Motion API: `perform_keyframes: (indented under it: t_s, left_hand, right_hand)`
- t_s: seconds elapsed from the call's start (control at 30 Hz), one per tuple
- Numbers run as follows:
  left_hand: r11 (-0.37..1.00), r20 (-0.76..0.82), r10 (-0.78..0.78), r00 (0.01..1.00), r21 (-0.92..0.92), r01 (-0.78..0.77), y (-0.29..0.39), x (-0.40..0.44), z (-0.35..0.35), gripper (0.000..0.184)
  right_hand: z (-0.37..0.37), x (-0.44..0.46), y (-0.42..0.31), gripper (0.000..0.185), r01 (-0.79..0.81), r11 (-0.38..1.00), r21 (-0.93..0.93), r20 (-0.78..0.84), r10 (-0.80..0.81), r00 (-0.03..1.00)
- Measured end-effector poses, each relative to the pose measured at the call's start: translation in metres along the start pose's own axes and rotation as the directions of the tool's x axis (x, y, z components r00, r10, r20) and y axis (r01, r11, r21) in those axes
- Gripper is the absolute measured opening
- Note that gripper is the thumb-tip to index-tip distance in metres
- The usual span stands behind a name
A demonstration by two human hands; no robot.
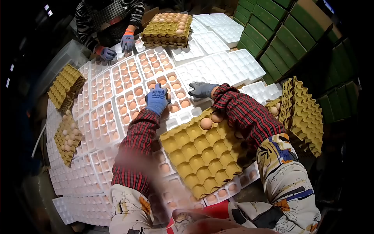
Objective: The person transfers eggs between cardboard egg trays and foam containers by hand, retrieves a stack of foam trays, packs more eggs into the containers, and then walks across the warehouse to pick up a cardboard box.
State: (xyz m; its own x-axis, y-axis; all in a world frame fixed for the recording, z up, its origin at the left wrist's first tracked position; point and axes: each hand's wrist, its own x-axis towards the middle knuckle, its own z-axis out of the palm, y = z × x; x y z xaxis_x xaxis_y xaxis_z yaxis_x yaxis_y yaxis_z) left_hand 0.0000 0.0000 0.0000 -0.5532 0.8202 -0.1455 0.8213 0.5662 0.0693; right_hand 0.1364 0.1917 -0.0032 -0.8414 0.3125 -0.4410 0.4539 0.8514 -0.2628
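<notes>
At the left edge of a tray, the left hand curls over eggs, its grip hidden; near the right edge, the right hand spreads loosely.

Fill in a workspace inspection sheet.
Surface: mostly hidden under white trays, many holding eggs.
Job's things: near yellow tray, mostly empty, a few eggs toward its far side.
Clutter: other yellow trays at left, right and far end.
Hands: left hand over white-tray eggs, grip unclear; right hand open, to its right.
Cables: pale strip at left, cannot tell whether cable.
Surroundings: green boxes at right; another person's gloved hands at far end.
</notes>
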Motion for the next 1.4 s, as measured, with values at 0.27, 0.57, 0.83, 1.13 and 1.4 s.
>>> perform_keyframes:
  t_s: [0.27, 0.57, 0.83, 1.13, 1.4]
  left_hand:
    - [0.847, -0.187, 0.371, 0.91, -0.333, -0.414, 0.044, 0.042, 0.0, 0.031]
    - [0.755, -0.208, 0.411, 0.888, -0.468, -0.459, 0.13, 0.11, 0.004, 0.046]
    - [0.626, -0.223, 0.444, 0.868, -0.616, -0.479, 0.096, 0.066, -0.004, 0.062]
    - [-0.391, 0.235, -0.13, 0.963, -0.905, 0.168, 0.054, -0.296, 0.009, 0.057]
    - [-0.587, 0.167, -0.21, 0.963, -0.809, 0.012, 0.105, -0.324, 0.036, 0.055]
  right_hand:
    - [-0.039, -0.176, 0.006, 0.051, 0.288, 0.617, 0.733, -0.428, 0.089, 0.899]
    - [0.064, -0.344, 0.022, 0.04, 0.237, 0.475, 0.848, -0.459, 0.432, 0.776]
    - [0.096, -0.312, 0.063, 0.057, -0.012, 0.122, 0.992, -0.014, 0.211, 0.977]
    - [0.086, -0.286, 0.041, 0.062, -0.116, -0.129, 0.985, 0.124, 0.057, 0.991]
    - [0.077, -0.297, 0.019, 0.063, -0.07, 0.009, 0.998, 0.067, 0.175, 0.982]
